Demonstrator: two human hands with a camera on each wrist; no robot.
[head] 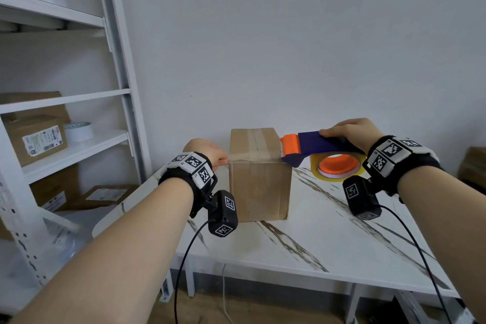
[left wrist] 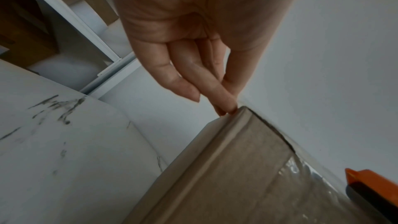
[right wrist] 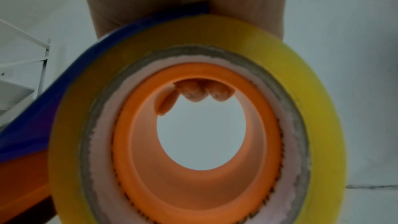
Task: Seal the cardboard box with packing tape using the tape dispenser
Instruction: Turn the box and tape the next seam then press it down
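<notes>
1. Head view, progress: one strip of tape already runs front to back along the top seam of the box [head: 259, 173]. A second strip [head: 252, 159] lies crosswise along the top's near edge, stretched between the two hands. Judged well advanced; what seems left is cutting this strip free at the right edge and pressing its ends down.
2. Left hand [head: 207, 154]: at the box's upper left corner, fingertips [left wrist: 226, 108] pinched together on that corner, apparently holding the tape end; the tape itself is too faint there to confirm.
3. Right hand [head: 349, 131]: closed over the top of the tape dispenser [head: 315, 147], fingers curled into the roll's core. The orange nose sits at the box's upper right edge.
4. Box, appearance: plain brown cardboard, upright, flaps closed, standing on the white marbled table [head: 328, 244] between the hands. The side seam looks slightly lifted.
5. Tape roll [head: 338, 166]: yellowish clear tape on an orange hub, under the right hand.
</notes>
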